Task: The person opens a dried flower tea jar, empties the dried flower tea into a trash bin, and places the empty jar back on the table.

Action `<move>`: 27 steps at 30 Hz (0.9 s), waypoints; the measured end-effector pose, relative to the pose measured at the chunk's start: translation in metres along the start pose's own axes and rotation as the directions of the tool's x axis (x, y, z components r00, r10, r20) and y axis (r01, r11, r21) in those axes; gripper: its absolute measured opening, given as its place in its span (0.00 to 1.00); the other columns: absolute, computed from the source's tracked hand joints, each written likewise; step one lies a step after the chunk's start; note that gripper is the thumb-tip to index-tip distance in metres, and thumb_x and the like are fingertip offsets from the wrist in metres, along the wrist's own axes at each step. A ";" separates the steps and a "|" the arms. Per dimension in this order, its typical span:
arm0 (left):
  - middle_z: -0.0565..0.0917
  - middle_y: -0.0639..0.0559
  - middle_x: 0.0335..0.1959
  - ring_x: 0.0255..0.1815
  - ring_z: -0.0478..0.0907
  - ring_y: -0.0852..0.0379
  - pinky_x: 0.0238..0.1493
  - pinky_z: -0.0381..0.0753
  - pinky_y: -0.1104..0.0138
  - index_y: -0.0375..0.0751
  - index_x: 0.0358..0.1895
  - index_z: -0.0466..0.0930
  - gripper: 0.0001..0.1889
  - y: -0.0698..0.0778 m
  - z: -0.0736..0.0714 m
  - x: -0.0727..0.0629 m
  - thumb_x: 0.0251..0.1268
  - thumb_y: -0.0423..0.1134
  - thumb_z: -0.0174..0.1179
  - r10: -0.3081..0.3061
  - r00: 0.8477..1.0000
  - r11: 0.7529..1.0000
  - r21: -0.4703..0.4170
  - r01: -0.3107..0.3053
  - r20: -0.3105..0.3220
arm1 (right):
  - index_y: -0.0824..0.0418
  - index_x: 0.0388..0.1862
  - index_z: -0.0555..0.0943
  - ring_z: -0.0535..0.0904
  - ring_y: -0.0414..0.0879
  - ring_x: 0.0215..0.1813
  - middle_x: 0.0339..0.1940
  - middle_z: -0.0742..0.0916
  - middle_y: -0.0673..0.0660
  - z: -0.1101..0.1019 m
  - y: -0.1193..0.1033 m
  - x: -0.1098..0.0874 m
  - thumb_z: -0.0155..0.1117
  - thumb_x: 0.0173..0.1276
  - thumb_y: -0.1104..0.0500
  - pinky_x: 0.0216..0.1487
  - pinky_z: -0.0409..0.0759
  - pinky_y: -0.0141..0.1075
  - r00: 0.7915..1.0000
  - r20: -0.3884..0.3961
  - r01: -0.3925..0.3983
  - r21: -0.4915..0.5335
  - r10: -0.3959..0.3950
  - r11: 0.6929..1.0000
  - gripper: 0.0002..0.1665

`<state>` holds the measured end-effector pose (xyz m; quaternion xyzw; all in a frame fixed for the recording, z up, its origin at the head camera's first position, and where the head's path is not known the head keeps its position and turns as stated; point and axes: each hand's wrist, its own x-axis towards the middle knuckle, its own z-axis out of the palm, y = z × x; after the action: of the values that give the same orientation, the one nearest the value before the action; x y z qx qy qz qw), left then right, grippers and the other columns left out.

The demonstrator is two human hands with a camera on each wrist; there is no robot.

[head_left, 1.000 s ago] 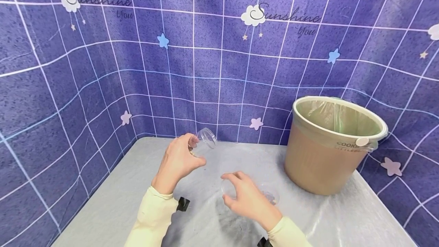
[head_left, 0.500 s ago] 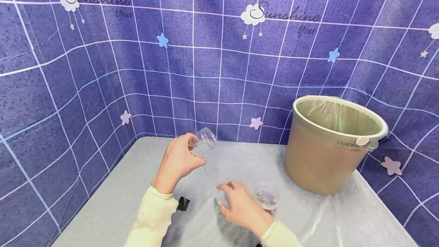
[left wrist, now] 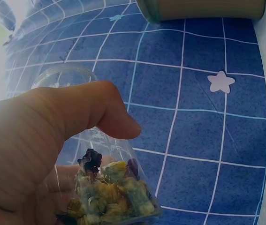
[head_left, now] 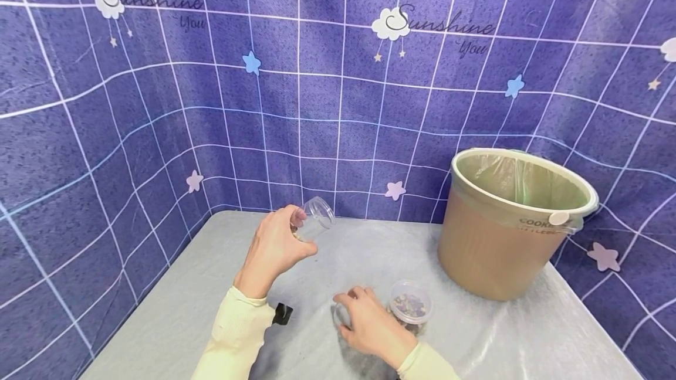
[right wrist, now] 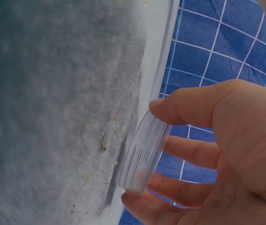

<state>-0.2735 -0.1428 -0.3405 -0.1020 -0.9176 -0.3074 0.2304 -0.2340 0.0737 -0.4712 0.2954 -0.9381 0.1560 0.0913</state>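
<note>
My left hand (head_left: 277, 245) grips a clear plastic jar (head_left: 318, 214), tilted above the table with its mouth toward the right. Dried flowers (left wrist: 109, 192), mostly yellowish with a few dark purple bits, lie in its bottom in the left wrist view. My right hand (head_left: 372, 321) holds a clear ridged lid (right wrist: 144, 152) by its edge, thumb on one side and fingers on the other, low over the tabletop. Just beside that hand stands a second clear jar (head_left: 410, 304) with purple and yellow dried pieces; my hand partly hides it.
A tan bucket (head_left: 486, 245) with a white rim and a plastic liner stands at the right of the grey-covered table (head_left: 211, 286). Purple gridded cloth (head_left: 317, 104) hangs behind and at both sides. Small yellowish crumbs (right wrist: 116, 117) dot the table cover.
My right hand has moved a little left and toward me, lowering with the lid, so the second jar shows more. My left hand and its jar have stayed put.
</note>
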 end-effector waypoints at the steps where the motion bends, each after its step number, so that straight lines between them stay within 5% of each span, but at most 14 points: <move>1: 0.84 0.53 0.38 0.42 0.79 0.52 0.45 0.79 0.56 0.47 0.45 0.83 0.25 0.000 0.000 0.000 0.35 0.44 0.73 0.001 1.000 1.000 -0.001 -0.001 0.000 | 0.54 0.62 0.83 0.78 0.51 0.50 0.49 0.83 0.55 0.001 0.000 0.000 0.76 0.62 0.53 0.51 0.81 0.43 1.000 0.002 0.000 -0.003 0.000 1.000 0.29; 27: 0.84 0.53 0.38 0.41 0.80 0.54 0.44 0.79 0.57 0.47 0.45 0.83 0.24 -0.001 0.001 0.001 0.36 0.43 0.73 0.004 1.000 1.000 -0.015 -0.004 0.006 | 0.53 0.63 0.83 0.77 0.50 0.48 0.49 0.84 0.54 0.004 0.003 0.000 0.77 0.59 0.53 0.51 0.80 0.42 0.998 0.067 -0.015 0.000 0.015 1.000 0.31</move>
<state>-0.2752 -0.1427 -0.3415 -0.1063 -0.9158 -0.3136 0.2274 -0.2356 0.0747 -0.4753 0.2935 -0.9427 0.1471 0.0587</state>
